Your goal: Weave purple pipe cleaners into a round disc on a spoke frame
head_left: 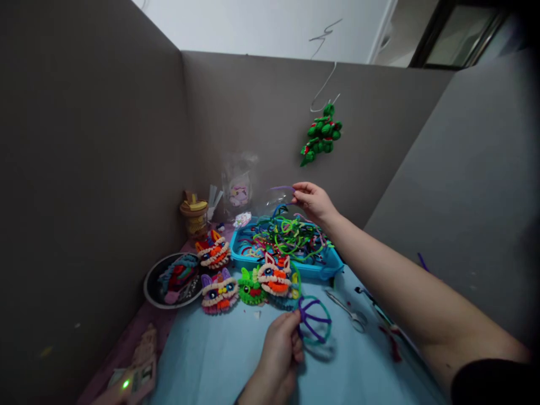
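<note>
Enclosure: grey partition (253,118) on three sides of the work position.
Desk: pale blue top (202,360), bearing containers, decorated pieces and tools.
Blue tray: beyond the left hand; the tray (270,265) holds a loose tangle of fuzzy strands (291,230), green most prominent, with pink, red and dark ones among them.
Metal bowl: at the tray's left; the bowl (147,288) contains bundled pieces in blue, red and pink, not individually identifiable.
Clear bag: against the back partition; the bag (239,169) shows a pink figure inside.
Lidded cup: beside the bag; contents of the cup (196,225) cannot be determined.
Left hand: grips the ring frame at its edge, fingers closed; the left hand (282,343) is low over the desk.
Right hand: raised above the tray; the right hand (310,199) pinches a strand between thumb and fingers.
Decorated faces: four animal-like faces (220,292) before and beside the tray; trim and eyes present, judged complete.
Ring frame: in the left hand; the frame (314,319) has a teal rim and purple spokes in place. No fluffy trim fitted; judged part-built.
Scissors: right of the frame, the scissors (348,309) lie unused.
Purple strand: in the right hand; the strand (282,188) is judged not yet attached.
</note>
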Demonstrator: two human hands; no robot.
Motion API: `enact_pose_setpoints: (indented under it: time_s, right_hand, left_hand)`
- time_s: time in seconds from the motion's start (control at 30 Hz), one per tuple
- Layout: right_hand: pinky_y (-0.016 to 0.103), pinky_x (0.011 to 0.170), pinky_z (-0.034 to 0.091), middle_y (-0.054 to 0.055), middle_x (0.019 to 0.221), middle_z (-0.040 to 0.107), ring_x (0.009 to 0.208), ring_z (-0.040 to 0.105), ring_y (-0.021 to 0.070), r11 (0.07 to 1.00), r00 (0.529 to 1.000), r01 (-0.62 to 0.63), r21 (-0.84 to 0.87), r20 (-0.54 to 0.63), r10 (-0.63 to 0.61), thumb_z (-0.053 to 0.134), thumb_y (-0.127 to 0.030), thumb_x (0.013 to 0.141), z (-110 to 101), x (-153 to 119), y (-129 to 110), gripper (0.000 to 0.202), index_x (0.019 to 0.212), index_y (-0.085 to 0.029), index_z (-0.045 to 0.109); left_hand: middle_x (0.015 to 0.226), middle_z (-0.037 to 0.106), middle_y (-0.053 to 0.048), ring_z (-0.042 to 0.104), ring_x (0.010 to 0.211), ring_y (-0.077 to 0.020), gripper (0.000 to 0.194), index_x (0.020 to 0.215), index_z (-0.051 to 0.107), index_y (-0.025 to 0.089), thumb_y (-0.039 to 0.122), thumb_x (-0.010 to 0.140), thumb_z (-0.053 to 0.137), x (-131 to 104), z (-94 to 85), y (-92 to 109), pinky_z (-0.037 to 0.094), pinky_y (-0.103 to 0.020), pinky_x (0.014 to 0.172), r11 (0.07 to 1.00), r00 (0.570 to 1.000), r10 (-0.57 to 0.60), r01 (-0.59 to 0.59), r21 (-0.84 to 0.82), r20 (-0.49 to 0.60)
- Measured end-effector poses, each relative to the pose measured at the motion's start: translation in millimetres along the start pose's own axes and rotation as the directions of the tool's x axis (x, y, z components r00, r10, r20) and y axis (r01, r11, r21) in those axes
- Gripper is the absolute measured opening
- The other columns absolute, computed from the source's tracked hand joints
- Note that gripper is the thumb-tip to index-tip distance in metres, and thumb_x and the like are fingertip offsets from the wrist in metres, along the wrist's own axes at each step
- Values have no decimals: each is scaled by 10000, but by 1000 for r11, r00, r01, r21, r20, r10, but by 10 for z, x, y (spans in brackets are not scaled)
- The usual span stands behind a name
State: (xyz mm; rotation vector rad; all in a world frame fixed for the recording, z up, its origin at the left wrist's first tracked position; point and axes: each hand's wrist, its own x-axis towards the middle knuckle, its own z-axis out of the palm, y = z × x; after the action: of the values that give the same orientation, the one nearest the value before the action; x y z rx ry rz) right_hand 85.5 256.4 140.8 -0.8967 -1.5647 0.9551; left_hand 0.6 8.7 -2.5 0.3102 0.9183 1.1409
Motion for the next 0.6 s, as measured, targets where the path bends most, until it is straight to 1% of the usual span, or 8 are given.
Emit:
enact_pose_setpoints:
  time_s: [0.1,0.17,0.2,0.27,0.37,0.47,0.53,0.6]
  right_hand:
    - [281,750,494,-11,619,634,700,639,155,992,996,-52,-112,-82,43,663,-144,633,-200,-49,40,106,728,-191,651]
    - [276,761,480,-5,514,596,723,644,187,979,985,-103,-174,-152,77,676,-62,568,-350,-84,73,137,561,-187,621]
    - [272,751,477,-8,481,573,711,643,190,973,977,-125,-191,-195,87,666,-39,556,-426,-98,85,165,522,-187,602]
    - [263,696,476,-19,473,548,645,635,170,968,954,-157,-196,-285,97,630,-35,576,-568,-117,90,157,540,-183,591]
    - [232,589,462,-32,539,549,545,607,122,975,909,-175,-139,-402,106,576,-86,642,-716,-152,67,93,659,-178,571]
    - [205,511,438,-42,569,536,496,585,102,983,886,-178,-39,-441,143,577,-150,666,-757,-271,24,72,704,-183,526]
    - [205,480,429,-46,562,529,477,575,106,983,892,-178,31,-417,175,614,-206,654,-731,-443,-15,114,694,-188,509]
    - [216,474,434,-38,569,543,485,575,116,980,909,-177,94,-366,199,652,-281,639,-669,-705,-57,176,685,-188,509]
  left_hand:
    - [385,228,136,150,358,-18,567,576,351,203,539,445,789,-16,4,13,85,-188,383,1000,1000,9,-9,7,28]
    - [378,218,138,147,355,-18,572,577,351,204,536,443,797,-13,-6,9,88,-186,379,1000,999,12,-12,0,29]
    - [374,209,140,145,353,-18,570,579,356,203,534,445,800,-7,-13,5,90,-184,377,1000,999,13,-13,-5,33]
    - [366,203,143,144,348,-18,555,588,378,199,528,455,805,7,-25,-1,95,-176,370,1000,999,16,-15,-18,42]
    - [347,230,140,171,328,-15,517,603,421,187,505,479,811,24,-29,6,121,-159,351,998,998,37,-35,-54,46]
    - [371,383,104,279,313,-12,441,632,475,163,429,534,813,19,-14,34,179,-135,331,990,997,76,-75,-121,-3]
    - [457,534,54,394,335,-22,353,702,524,148,339,594,801,-7,1,66,243,-119,332,977,993,100,-111,-183,-69]
    - [593,650,-2,507,397,-46,275,783,553,147,257,656,771,-49,18,109,328,-117,355,957,982,142,-169,-238,-124]
